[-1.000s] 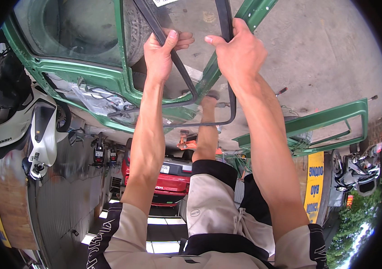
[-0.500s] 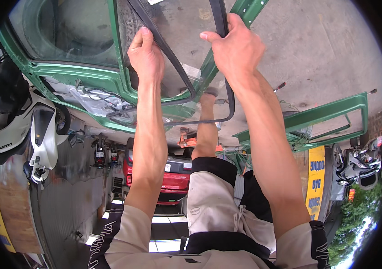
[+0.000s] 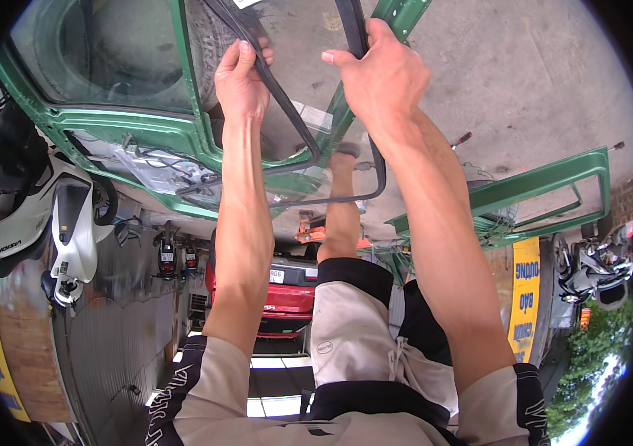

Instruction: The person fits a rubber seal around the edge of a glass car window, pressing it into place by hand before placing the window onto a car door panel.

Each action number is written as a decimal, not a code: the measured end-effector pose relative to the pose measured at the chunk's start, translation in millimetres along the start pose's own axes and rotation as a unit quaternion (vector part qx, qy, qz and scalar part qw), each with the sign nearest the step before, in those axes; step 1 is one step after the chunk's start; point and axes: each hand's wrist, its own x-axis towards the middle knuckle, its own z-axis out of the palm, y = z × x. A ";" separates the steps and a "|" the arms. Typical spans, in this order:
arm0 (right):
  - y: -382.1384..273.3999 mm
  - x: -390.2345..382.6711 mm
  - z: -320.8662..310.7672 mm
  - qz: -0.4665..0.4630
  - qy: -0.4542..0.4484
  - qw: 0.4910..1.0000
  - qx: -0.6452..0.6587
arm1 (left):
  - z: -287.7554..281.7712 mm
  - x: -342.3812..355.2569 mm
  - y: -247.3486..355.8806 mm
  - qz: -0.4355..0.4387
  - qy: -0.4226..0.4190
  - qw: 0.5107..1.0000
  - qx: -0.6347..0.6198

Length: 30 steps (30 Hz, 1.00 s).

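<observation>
A clear pane edged with a black rubber seal (image 3: 286, 104) stands in front of me at a green vehicle body frame (image 3: 208, 126). My left hand (image 3: 243, 82) is closed on the seal's left run, thumb on the near side and fingertips showing past it. My right hand (image 3: 383, 74) is wrapped round the right run of black seal (image 3: 350, 22), its thumb sticking out to the left. The seal's lower corner curves beside my right forearm. Its underside edge crosses behind my left forearm, which hides part of it.
A loose green door frame (image 3: 554, 193) lies on the right. A screwdriver-like tool (image 3: 465, 139) is on the concrete floor. An orange tool (image 3: 312, 232) sits near my bare leg. On the left stands a white and black motorbike (image 3: 71, 223); a red car (image 3: 283, 293) is in view.
Both hands have shifted slightly left along with the view. My left hand's fingertips now show beyond the seal, where before mainly the thumb did. My right hand keeps its grip.
</observation>
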 end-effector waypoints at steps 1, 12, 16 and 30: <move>0.0 -1.6 -1.7 0.008 -0.011 1.000 0.004 | -4.6 0.5 -3.0 -0.013 -0.034 0.997 -0.073; -2.7 -0.3 -8.0 -0.024 -0.015 1.000 -0.003 | 12.8 -17.9 14.7 0.008 -0.020 1.000 -0.001; 0.9 -0.1 -9.9 -0.026 -0.021 0.999 -0.006 | 23.0 -33.7 28.5 0.057 0.010 0.958 0.281; -0.5 0.8 -7.9 0.000 -0.053 0.999 0.007 | -28.1 -4.7 30.4 -0.018 -0.062 0.973 0.223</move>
